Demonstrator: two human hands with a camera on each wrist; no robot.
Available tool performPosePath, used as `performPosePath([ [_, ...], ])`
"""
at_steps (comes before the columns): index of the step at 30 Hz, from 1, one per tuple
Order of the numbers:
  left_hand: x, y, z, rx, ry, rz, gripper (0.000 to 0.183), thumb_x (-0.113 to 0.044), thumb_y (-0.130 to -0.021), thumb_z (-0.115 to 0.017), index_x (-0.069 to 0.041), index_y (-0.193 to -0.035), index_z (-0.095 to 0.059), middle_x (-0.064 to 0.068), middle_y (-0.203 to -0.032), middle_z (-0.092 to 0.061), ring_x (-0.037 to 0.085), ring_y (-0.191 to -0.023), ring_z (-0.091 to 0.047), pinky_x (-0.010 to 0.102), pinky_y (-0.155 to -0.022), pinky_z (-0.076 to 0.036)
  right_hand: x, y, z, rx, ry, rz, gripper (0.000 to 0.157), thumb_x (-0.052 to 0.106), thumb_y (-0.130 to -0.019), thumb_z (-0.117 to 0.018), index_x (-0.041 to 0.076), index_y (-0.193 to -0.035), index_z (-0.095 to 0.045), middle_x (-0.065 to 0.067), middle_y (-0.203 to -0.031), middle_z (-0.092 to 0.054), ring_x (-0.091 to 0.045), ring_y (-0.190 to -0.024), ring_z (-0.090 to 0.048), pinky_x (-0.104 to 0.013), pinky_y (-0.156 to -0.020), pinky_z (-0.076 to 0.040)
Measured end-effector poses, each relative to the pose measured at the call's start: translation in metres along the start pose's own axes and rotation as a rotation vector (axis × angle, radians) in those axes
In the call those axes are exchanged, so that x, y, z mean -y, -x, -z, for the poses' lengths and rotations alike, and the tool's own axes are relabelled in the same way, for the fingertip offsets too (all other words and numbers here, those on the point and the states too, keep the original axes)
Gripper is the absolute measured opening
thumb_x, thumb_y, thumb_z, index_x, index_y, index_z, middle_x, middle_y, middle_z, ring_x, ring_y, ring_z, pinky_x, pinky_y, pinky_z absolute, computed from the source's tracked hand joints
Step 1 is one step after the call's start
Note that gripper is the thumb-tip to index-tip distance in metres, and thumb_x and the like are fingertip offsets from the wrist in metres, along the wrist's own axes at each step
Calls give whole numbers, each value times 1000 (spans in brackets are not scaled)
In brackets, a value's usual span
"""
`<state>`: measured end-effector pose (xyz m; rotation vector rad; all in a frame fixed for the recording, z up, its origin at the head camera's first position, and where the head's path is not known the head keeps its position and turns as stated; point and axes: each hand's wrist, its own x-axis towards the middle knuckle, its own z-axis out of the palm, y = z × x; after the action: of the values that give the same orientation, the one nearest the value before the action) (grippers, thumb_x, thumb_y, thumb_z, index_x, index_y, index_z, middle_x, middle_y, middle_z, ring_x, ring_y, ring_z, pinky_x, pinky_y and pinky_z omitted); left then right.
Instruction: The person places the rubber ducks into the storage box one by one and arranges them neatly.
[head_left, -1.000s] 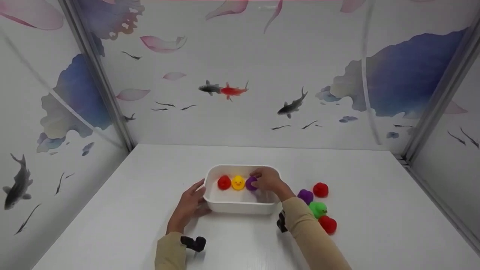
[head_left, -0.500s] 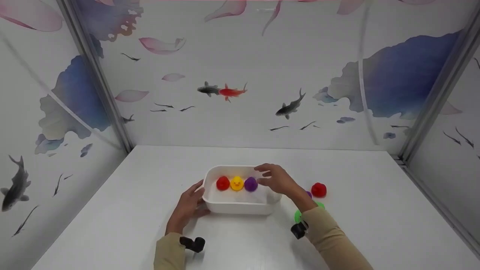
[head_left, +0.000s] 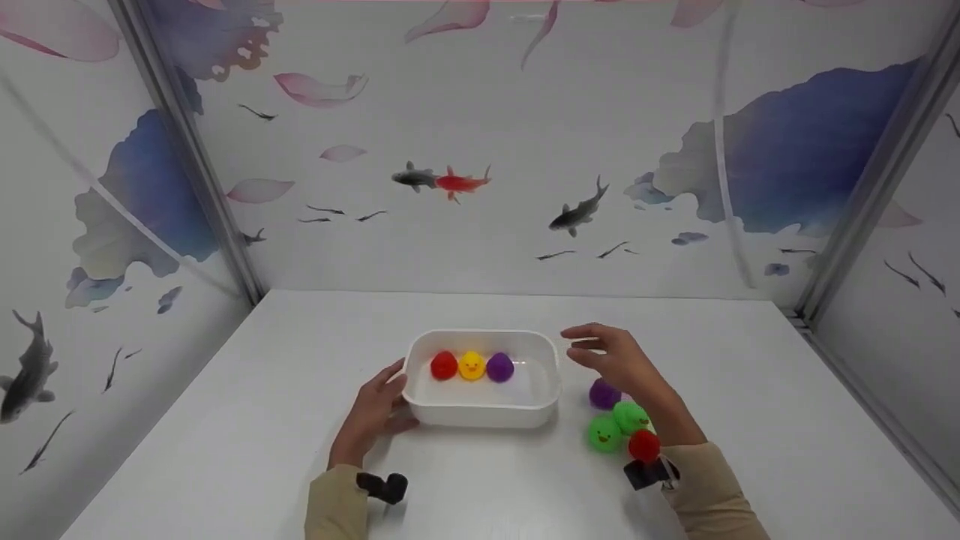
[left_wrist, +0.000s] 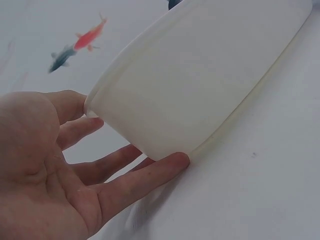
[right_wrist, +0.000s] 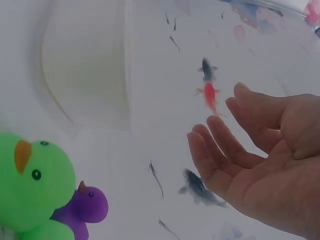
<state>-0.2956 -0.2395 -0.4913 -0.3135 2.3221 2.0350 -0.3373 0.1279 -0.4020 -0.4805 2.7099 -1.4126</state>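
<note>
1. Landmark: white tray point(head_left: 480, 415), on the worktop point(head_left: 480, 480).
2. Inside the tray, in a row: red toy point(head_left: 444, 366), yellow duck point(head_left: 472, 365), purple toy point(head_left: 500, 367).
3. Right of the tray: purple duck point(head_left: 604, 394), green ducks point(head_left: 604, 433), second red toy point(head_left: 644, 446).
4. Left hand point(head_left: 373, 409): thumb and bent fingers hold the tray's left end.
5. Right hand point(head_left: 611, 360): hovers right of the tray, fingers loosely parted, nothing gripped.
6. Step, as judged: between placements. Next move likely calls for lowering the right hand to a toy beside the tray.

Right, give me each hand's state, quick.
Left hand: open, spread fingers and thumb touching the left end of the white tub.
Right hand: open, holding nothing, apart from the tub.
</note>
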Motion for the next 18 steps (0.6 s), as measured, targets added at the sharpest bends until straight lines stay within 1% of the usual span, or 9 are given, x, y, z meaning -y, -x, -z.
performPosePath([
  [6,-1,1,1,-8,-22,2,54,-35,-105,-50,-23,-156,-37,19,-150,-51,36,-127,-59,45,-93,-59,-16,2,8,6,-22,-73,30,21,-98,-66,11,-126,-66,-16,-132,-65,-37,-125,-61,-48,-103,-54],
  [9,-1,1,1,-6,-21,-6,54,-35,-105,-50,-21,-156,-36,20,-150,-51,37,-128,-59,47,-93,-59,-26,4,12,8,-58,-113,34,24,-97,-66,9,-127,-65,-17,-131,-65,-35,-121,-63,-49,-101,-56],
  [11,-1,1,1,-6,-18,-7,54,-34,-105,-50,-21,-156,-37,20,-150,-51,37,-127,-59,47,-93,-59,-33,4,14,6,-66,-122,36,25,-98,-66,8,-129,-64,-18,-131,-65,-34,-120,-64,-48,-100,-56],
  [14,-1,2,0,-8,-16,-4,53,-33,-106,-50,-20,-156,-37,20,-149,-52,37,-126,-60,48,-93,-59,-42,4,17,-6,-59,-132,38,26,-97,-66,8,-130,-63,-17,-131,-65,-32,-118,-64,-46,-100,-57],
  [18,-1,3,-1,-13,-14,3,54,-35,-105,-50,-22,-156,-37,19,-148,-53,36,-126,-61,48,-94,-59,-50,3,20,-1,-38,-156,41,28,-96,-68,9,-132,-62,-18,-134,-63,-35,-122,-63,-48,-104,-54],
])
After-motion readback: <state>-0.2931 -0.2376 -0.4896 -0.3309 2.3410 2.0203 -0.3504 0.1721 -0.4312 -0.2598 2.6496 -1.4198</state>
